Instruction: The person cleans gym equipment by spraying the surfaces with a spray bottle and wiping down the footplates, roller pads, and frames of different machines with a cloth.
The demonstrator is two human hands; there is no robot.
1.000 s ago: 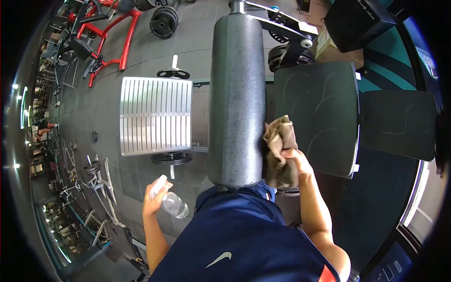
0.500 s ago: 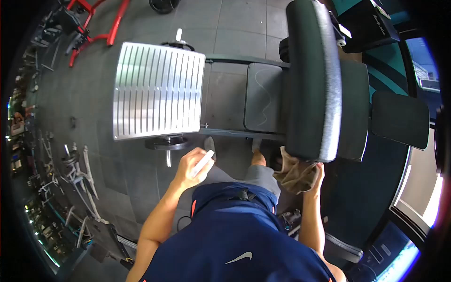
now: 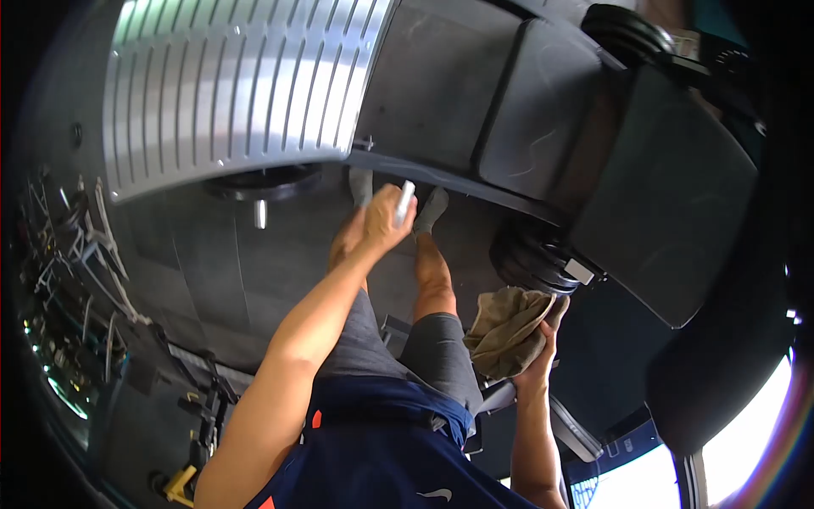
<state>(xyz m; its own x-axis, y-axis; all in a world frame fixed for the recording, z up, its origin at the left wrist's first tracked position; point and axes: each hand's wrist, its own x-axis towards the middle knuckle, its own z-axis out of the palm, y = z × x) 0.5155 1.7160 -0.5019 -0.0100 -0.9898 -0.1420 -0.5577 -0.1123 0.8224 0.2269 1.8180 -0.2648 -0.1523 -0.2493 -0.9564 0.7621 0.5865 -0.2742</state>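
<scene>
My left hand (image 3: pixel 387 222) is closed around a small white object (image 3: pixel 404 204), held above the floor close to my feet. A crumpled brown cloth (image 3: pixel 509 331) hangs from my right hand (image 3: pixel 539 349), whose fingers grip its right edge. Just above the cloth are black weight plates (image 3: pixel 530 259) with a pale block beside them. The slotted metal footplate (image 3: pixel 246 85) lies up and left of my left hand. Dark machine pads (image 3: pixel 543 106) are at the upper right.
A machine rail (image 3: pixel 458 180) runs in front of my feet. Another plate (image 3: pixel 263 182) with a metal peg sits under the footplate. A large dark pad (image 3: pixel 666 195) fills the right. Gym racks (image 3: pixel 102 246) stand at the far left.
The view has shifted and turned, bringing the footplate closer. My left hand has moved right and up with the white object. The cloth has come away from the long roller pad, and more of it shows.
</scene>
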